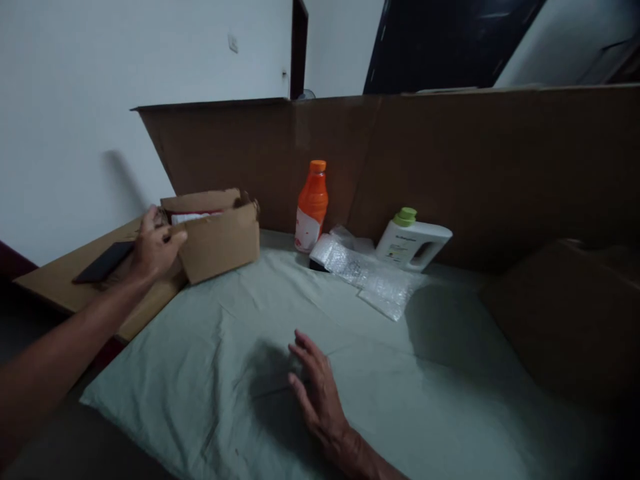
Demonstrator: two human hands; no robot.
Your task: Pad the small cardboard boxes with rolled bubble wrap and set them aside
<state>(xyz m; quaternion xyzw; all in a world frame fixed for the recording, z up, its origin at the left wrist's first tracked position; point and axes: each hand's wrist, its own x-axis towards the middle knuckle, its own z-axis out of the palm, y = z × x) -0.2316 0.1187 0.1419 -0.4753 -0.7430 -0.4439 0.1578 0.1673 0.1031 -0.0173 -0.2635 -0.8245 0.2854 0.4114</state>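
Note:
My left hand (156,248) reaches out to the left and grips the near left corner of a small open cardboard box (220,243). Its thumb lies against the front wall, and part of the fingers is hidden by the hand itself. Something white and dark red shows inside the box, too little of it to name. Over the light green cloth (240,373), my right hand (317,387) hovers with fingers apart and nothing in them; its shadow falls to the left.
An orange bottle (313,203), bubble wrap (367,273) and a white jug with a green cap (413,241) stand or lie along a tall cardboard panel (475,153). A dark flat object (104,261) rests on cardboard at left. Another cardboard box (560,320) sits at right.

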